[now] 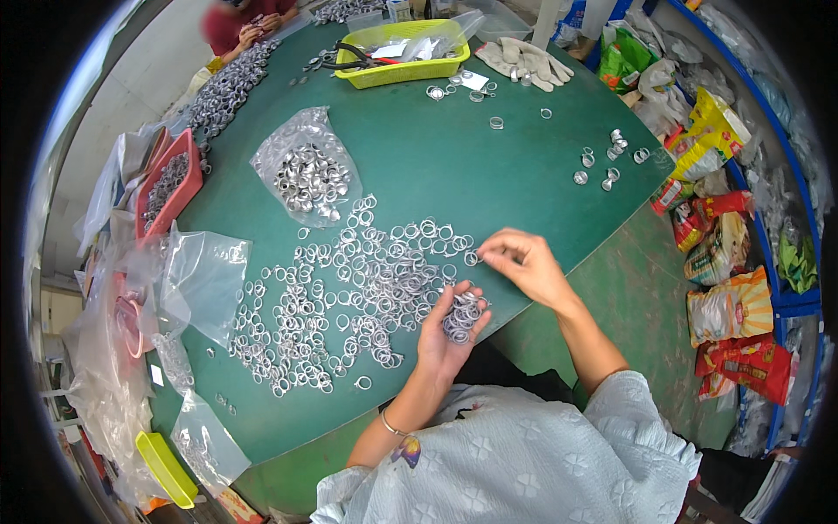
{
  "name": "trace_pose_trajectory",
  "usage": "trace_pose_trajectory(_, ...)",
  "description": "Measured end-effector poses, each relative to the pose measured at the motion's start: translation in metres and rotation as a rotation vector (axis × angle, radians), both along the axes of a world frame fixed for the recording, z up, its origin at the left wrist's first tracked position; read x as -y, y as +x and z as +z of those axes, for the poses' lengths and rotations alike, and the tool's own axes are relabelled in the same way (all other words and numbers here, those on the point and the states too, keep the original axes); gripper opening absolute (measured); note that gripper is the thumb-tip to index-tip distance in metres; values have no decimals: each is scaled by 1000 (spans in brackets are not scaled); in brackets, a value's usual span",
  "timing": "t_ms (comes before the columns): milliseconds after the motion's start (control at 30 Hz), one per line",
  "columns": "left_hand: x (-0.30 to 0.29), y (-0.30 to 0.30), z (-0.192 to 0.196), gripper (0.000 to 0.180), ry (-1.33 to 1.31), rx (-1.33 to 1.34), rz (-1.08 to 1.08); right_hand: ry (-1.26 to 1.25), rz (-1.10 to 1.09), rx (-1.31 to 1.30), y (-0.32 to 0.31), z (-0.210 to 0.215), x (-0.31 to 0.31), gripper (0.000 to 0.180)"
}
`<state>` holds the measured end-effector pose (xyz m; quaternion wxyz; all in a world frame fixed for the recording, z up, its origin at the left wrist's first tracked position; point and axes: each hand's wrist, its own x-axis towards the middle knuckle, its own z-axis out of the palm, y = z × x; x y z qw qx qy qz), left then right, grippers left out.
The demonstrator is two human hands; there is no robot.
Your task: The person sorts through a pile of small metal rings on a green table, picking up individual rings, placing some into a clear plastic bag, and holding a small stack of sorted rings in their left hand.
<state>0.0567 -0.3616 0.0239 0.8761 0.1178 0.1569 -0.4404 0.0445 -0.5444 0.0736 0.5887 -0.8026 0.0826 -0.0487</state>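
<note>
My left hand (443,342) is cupped palm up by the table's near edge, with a heap of small grey metal rings (463,318) in it. To its right, my right hand (529,269) reaches over the table with thumb and fingers pinched together. A single ring (471,258) shows right at those fingertips, at the edge of the spread. Many loose rings (384,275) with small lugs lie scattered and piled across the green table (436,162), left of both hands. Beyond them rests a clear plastic bag (305,166) of shinier metal pieces.
A yellow-green basket (406,70) with pliers (358,59) stands at the back, beside work gloves (525,63). A pink tray (175,192) of parts sits at the left. A few rings (614,144) lie far right. A co-worker's hands (251,35) work at the far left corner.
</note>
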Motion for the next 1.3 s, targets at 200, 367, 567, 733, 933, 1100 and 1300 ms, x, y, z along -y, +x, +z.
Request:
trace_pose_trajectory(200, 1, -2, 19, 29, 71, 9, 17, -678, 55, 189, 3, -33, -5, 34)
trace_pose_trajectory(367, -3, -4, 18, 31, 45, 27, 26, -576, -62, 279, 4, -51, 2, 19)
trace_pose_trajectory(567, -8, -4, -18, 24, -245, -11, -37, -571, -109, 357, 5, -34, 3, 22)
trace_pose_trajectory(733, -4, -8, -4, 26, 108, -15, -82, -638, -27, 362, 3, -43, 0, 18)
trace_pose_trajectory(933, -1, -6, 18, 38, 131, 31, -64, -355, -249, 202, 2, -51, 7, 14)
trace_pose_trajectory(1100, -4, -5, 23, 44, 70, 105, -49, -749, -59, 362, 0, -47, 5, 19)
trace_pose_trajectory(1300, -5, -7, 26, 42, 45, 127, -30, -627, -200, 503, 8, -66, 9, 10)
